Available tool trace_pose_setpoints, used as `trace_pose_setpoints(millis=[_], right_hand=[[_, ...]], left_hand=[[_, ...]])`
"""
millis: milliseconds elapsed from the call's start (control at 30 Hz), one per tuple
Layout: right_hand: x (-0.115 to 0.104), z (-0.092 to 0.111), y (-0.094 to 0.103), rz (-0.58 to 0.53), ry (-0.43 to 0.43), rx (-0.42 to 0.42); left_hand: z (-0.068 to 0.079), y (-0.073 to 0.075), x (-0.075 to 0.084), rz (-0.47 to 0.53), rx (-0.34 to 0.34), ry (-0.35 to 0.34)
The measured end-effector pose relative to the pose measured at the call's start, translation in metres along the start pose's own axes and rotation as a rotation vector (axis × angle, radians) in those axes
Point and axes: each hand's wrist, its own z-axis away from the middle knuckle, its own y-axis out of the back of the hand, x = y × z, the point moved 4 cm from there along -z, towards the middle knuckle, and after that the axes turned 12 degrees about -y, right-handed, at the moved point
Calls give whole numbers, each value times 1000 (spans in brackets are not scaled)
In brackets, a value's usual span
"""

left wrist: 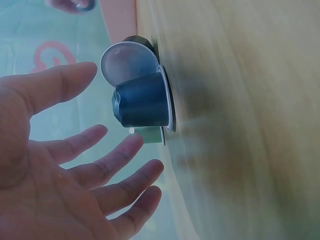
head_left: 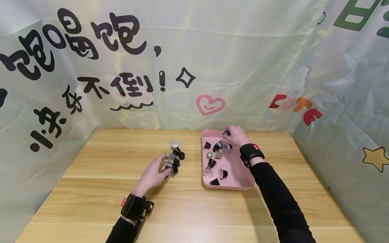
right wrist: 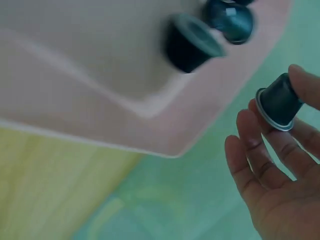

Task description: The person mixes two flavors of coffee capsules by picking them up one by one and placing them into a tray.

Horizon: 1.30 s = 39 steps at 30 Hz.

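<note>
My right hand [head_left: 238, 136] pinches a dark coffee capsule [right wrist: 280, 101] between thumb and fingers, above the far end of the pink tray [head_left: 235, 172]. In the right wrist view its silvery rim tilts downward. Inside the tray lie several capsules, mostly black, a few pale or greenish, grouped toward its left side. My left hand [head_left: 153, 173] reaches to a small pile of capsules on the table, its fingers spread around the near side. Close to that hand in the left wrist view is a dark blue capsule [left wrist: 142, 101], with a capsule showing its silvery lid [left wrist: 127, 62] behind it.
The wooden table [head_left: 188, 209] carries the pile left of the tray. A printed cloth [head_left: 243, 67] hangs right behind the table's back edge, and another side of it [head_left: 343, 135] stands along the right.
</note>
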Motion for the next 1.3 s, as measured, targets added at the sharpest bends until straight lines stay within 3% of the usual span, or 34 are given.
trace_pose_setpoints(millis=[300,767,1100,1300], right_hand=[[29,-2,-16,73,-106,-16],[35,-12,-27,205,-146,-56],[27,-2,-19,156,-160,-118],[14,15,-4,79,-118,-54]], left_hand=[[0,-2,-1,-16,5,-14],[0,-2,-1,-14,0,-12],[2,-4,-2,-8,-17,-8],[2,-3,0,-8,-23,-10]])
